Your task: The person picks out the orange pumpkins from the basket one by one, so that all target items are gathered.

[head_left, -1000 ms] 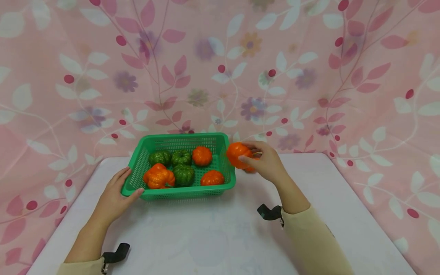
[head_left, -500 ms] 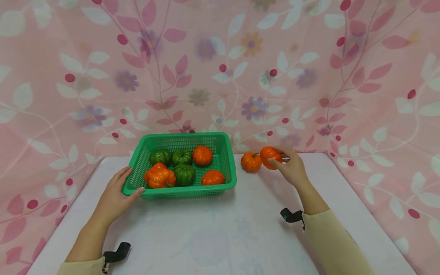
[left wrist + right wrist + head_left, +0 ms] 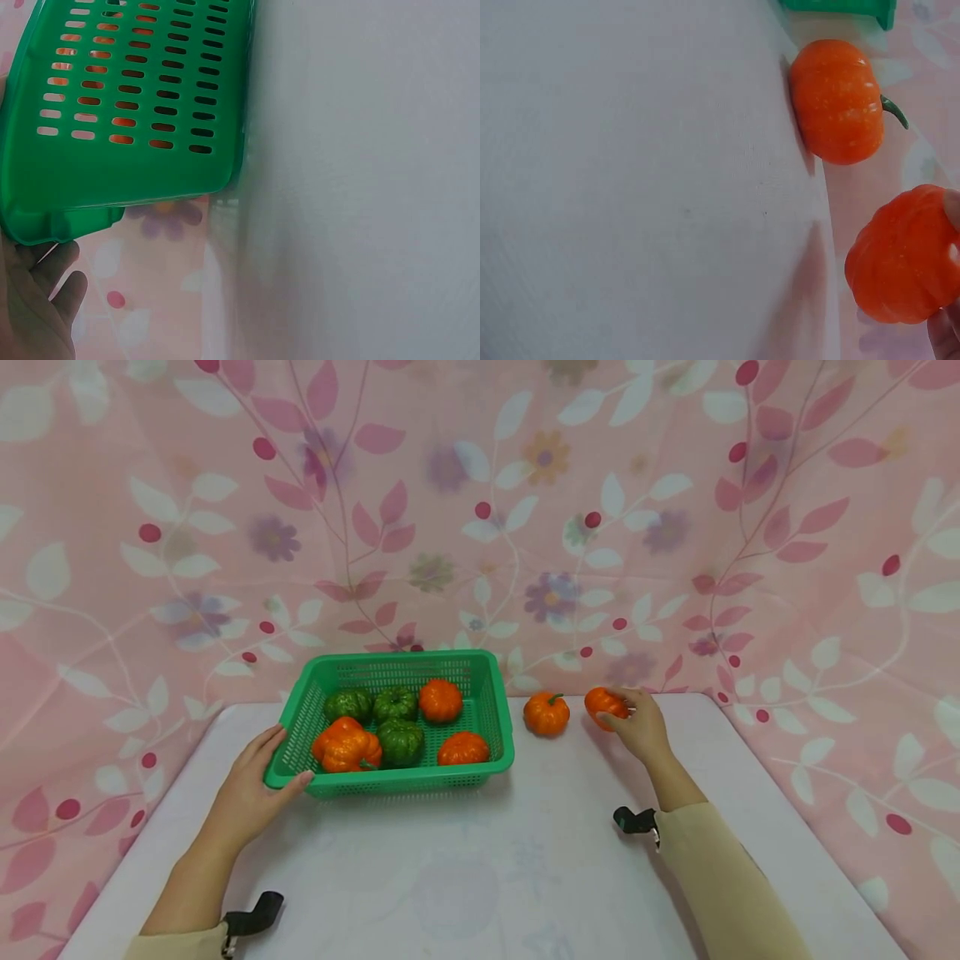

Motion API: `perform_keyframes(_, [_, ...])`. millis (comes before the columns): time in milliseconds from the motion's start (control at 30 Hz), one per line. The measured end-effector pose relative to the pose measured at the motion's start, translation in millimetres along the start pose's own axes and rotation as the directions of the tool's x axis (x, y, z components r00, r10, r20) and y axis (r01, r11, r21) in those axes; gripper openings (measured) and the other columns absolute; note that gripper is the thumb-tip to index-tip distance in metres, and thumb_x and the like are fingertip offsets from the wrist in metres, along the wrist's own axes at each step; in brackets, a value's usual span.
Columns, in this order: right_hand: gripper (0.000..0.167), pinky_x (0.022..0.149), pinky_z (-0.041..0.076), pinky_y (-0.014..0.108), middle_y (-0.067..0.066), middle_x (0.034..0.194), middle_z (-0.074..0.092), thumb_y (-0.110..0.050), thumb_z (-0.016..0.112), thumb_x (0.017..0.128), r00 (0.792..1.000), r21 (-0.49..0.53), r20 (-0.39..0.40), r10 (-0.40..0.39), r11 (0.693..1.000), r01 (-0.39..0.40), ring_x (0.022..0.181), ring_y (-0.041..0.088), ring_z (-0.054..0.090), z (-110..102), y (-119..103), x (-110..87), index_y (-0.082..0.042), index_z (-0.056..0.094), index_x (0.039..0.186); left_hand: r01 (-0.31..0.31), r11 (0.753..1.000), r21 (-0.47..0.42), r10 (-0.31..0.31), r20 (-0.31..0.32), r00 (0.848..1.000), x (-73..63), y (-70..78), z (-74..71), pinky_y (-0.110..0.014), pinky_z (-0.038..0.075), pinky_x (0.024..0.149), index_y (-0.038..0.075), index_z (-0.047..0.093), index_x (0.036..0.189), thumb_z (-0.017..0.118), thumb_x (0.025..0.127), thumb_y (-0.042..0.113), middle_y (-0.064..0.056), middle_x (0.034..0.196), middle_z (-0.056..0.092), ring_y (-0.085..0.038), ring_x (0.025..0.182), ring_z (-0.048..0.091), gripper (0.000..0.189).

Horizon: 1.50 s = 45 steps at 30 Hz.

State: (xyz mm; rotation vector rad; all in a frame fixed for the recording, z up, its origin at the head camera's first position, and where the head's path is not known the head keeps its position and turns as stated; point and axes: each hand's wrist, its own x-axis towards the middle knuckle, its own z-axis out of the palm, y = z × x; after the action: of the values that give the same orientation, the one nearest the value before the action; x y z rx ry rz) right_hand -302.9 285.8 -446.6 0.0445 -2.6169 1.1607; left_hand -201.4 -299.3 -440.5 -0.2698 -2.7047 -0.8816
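At the left of the green plastic basket [image 3: 390, 781], my left hand [image 3: 243, 793] grips the near corner, thumb at the front rim and fingers along the side. The left wrist view shows some of that hand's fingers [image 3: 56, 266] under the rim. My right hand [image 3: 643, 724] holds a small orange pumpkin [image 3: 604, 704] between thumb and fingers, low at the table's far edge; in the right wrist view its shadow lies apart from it. Just left of it a second orange pumpkin [image 3: 547, 714] with a green stem rests on the table.
Inside the basket lie several small green pumpkins [image 3: 401, 742], a lumpy orange one [image 3: 347, 746] and two rounder orange ones [image 3: 441, 701]. A white-covered table [image 3: 465, 877] bears everything. Directly behind it hangs a pink floral cloth [image 3: 480, 527].
My right hand has carried the orange pumpkin rightward from beside the basket, past the other one, then lowered it. The left hand and the basket have stayed put.
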Motion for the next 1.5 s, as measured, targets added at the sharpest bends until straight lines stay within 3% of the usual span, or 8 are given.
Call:
perform_keyframes(167, [0.048,0.104,0.042,0.057,0.027,0.128,0.056,-0.006,0.078,0.085,1.0,-0.035,-0.001,-0.03,0.999,0.03,0.118,0.046,0.049,4.5,4.6,3.5,0.0,0.063,0.131,0.003,1.0,-0.002,-0.003,0.007,1.0,-0.3,2.1,-2.3,-0.072,0.024,0.108,-0.005,0.033,0.152,0.072,0.091,0.041,-0.023,0.157,0.029,-0.049,0.141,0.027,0.085])
perform_keyframes(400, [0.044,0.107,0.04,0.06,0.025,0.132,0.052,-0.012,0.076,0.089,0.996,-0.066,0.092,0.019,0.998,-0.013,0.125,0.047,0.043,8.3,2.6,-1.7,-0.002,0.065,0.13,-0.003,1.0,-0.002,0.003,0.008,1.0,-0.5,1.2,-1.5,-0.072,0.024,0.109,-0.006,0.033,0.152,0.073,0.091,0.04,-0.024,0.157,0.03,-0.049,0.14,0.028,0.086])
perform_keyframes(667, [0.022,0.1,0.043,0.058,0.024,0.114,0.06,-0.01,0.075,0.089,0.993,-0.085,0.036,-0.112,0.99,0.115,0.111,0.044,0.054,9.5,0.0,-5.8,0.002,0.075,0.108,-0.002,1.0,-0.001,0.002,0.003,1.0,0.3,1.2,-0.7,-0.073,0.026,0.107,-0.005,0.033,0.152,0.073,0.091,0.039,-0.023,0.157,0.029,-0.05,0.14,0.027,0.085])
perform_keyframes(800, [0.032,0.094,0.045,0.053,0.023,0.118,0.052,-0.008,0.079,0.085,0.998,-0.066,0.004,-0.056,0.996,0.056,0.112,0.043,0.046,10.5,0.5,-7.8,-0.001,0.071,0.115,-0.007,1.0,0.001,0.007,0.0,1.0,0.1,-0.9,0.4,-0.073,0.026,0.107,-0.005,0.033,0.152,0.072,0.091,0.041,-0.023,0.157,0.03,-0.05,0.14,0.028,0.085])
perform_keyframes(967, [0.067,0.097,0.042,0.058,0.026,0.133,0.038,-0.012,0.084,0.08,0.999,-0.049,-0.018,0.029,0.998,-0.03,0.124,0.046,0.033,9.4,2.7,-7.9,-0.008,0.055,0.14,-0.011,1.0,0.007,0.011,-0.006,1.0,-0.5,-1.8,1.0,-0.073,0.026,0.106,-0.005,0.034,0.152,0.072,0.091,0.041,-0.023,0.157,0.031,-0.05,0.14,0.028,0.086])
perform_keyframes(1167, [0.099,0.104,0.033,0.071,0.033,0.152,0.025,-0.022,0.086,0.079,0.985,-0.068,0.096,0.144,0.988,-0.138,0.134,0.055,0.025,8.9,11.2,-0.6,-0.012,0.027,0.158,-0.008,1.0,0.005,0.008,-0.008,1.0,-1.0,-2.1,1.3,-0.073,0.027,0.106,-0.004,0.034,0.152,0.073,0.091,0.041,-0.023,0.157,0.03,-0.05,0.14,0.028,0.086])
perform_keyframes(1367, [0.098,0.113,0.027,0.065,0.034,0.152,0.029,-0.026,0.083,0.084,0.944,-0.045,0.228,0.239,0.971,-0.235,0.137,0.051,0.033,11.2,15.8,5.3,-0.003,0.023,0.157,-0.002,1.0,0.002,0.002,-0.002,1.0,-1.8,-1.5,1.4,-0.073,0.027,0.106,-0.004,0.033,0.153,0.072,0.091,0.041,-0.021,0.158,0.029,-0.049,0.141,0.027,0.085])
perform_keyframes(1500, [0.091,0.114,0.026,0.063,0.031,0.152,0.033,-0.027,0.081,0.085,0.937,-0.051,0.248,0.246,0.969,-0.241,0.136,0.048,0.034,13.6,16.4,9.7,0.0,0.028,0.155,-0.008,1.0,-0.001,0.008,-0.006,1.0,-2.1,0.3,0.9,-0.074,0.026,0.105,-0.004,0.034,0.152,0.072,0.091,0.04,-0.021,0.158,0.029,-0.049,0.141,0.027,0.084])
